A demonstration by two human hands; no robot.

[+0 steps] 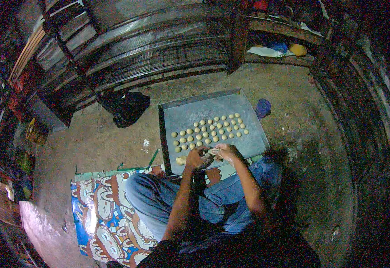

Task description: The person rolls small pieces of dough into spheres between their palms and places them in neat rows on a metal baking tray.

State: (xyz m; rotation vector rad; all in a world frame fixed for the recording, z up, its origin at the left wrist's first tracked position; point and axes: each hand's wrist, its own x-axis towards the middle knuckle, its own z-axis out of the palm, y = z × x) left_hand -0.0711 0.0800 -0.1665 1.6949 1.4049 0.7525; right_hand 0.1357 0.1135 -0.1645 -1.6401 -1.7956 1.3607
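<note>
My left hand [195, 160] and my right hand [229, 152] meet over the near edge of a shallow square metal tray [177, 107]. Pale dough [212, 152] shows between their closed fingers, both hands gripping it. Its exact shape is too small to make out, and something dark lies beside it near the left fingers. Several rows of small round dough balls [205, 134] cover the middle of the tray. Left of my left hand, a larger irregular lump of dough [181, 160] rests near the tray's front left corner.
My crossed legs in jeans [154, 203] are close against the tray, on a colourful cartoon-print mat [107, 214]. A purple cup-like container [263, 108] stands off the tray's right side. Black cloth or a bag [128, 107] lies on the floor at back left. Wooden slatted furniture [159, 49] lines the back.
</note>
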